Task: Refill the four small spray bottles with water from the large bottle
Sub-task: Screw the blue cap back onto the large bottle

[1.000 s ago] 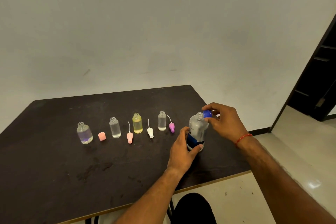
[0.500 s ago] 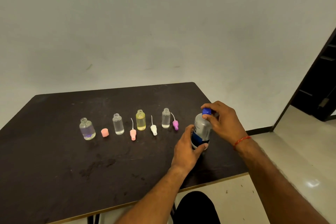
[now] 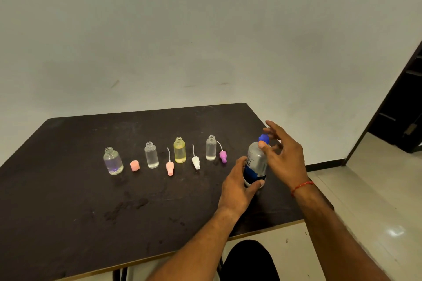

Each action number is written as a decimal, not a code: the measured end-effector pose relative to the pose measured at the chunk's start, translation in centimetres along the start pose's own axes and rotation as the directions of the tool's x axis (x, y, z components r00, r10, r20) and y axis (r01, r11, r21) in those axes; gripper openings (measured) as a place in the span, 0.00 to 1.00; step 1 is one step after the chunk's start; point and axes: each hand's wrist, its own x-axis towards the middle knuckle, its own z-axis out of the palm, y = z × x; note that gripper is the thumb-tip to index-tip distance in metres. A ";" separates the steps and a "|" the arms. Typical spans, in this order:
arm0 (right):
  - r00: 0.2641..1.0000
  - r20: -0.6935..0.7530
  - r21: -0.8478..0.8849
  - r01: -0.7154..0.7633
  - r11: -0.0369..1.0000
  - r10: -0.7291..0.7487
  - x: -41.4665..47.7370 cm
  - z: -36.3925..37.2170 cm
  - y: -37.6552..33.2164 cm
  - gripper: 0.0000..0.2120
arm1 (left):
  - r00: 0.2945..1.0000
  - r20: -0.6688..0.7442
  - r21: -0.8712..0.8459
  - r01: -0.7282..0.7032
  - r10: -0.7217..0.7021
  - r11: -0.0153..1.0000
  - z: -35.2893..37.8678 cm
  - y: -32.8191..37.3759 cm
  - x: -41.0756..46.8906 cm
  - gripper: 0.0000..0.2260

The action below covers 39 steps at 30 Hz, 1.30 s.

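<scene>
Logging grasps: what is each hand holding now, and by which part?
Left hand grips the large bottle round its lower, labelled body. Right hand has thumb and fingertip at the blue cap; a pinch cannot be told.

The dark table (image 3: pixel 68 223) had a pale strip along its near edge and dull smudges on its top. 4 small open bottles stood upright in a row across it, well apart: a squat clear bottle (image 3: pixel 112 162) at the left, then a tall clear bottle (image 3: pixel 151 156), a yellow bottle (image 3: pixel 179 150) and a last clear bottle (image 3: pixel 211 148). A pink cap (image 3: pixel 134 165) sat between the first 2. A pink sprayer (image 3: pixel 170 167) with a thin tube lay before the yellow bottle's left side, a white sprayer (image 3: pixel 196 162) to its right, and a purple sprayer (image 3: pixel 223 156) just beside the last clear bottle. The large bottle (image 3: pixel 255 166), blue-labelled, stood near the right edge.
</scene>
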 end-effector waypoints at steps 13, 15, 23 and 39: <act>0.984 -0.176 -0.033 -0.043 0.999 0.036 0.3 1.3 -0.2 0.15 | 1.000 -0.013 -0.002 -0.001 0.001 1.000 0.1 0.0 0.0 0.30; 0.989 -0.139 -0.036 -0.054 0.998 0.049 0.3 1.0 -0.3 0.17 | 1.000 -0.014 -0.003 0.003 -0.003 1.000 0.1 0.0 0.0 0.30; 0.998 -0.052 0.021 -0.018 1.000 0.019 -0.2 0.5 0.2 0.13 | 1.000 -0.027 0.004 -0.007 0.007 1.000 0.1 -0.1 -0.1 0.31; 0.998 -0.067 0.030 -0.019 0.999 0.021 -0.5 1.0 0.1 0.13 | 1.000 -0.024 -0.007 0.003 -0.003 1.000 0.2 -0.1 -0.1 0.32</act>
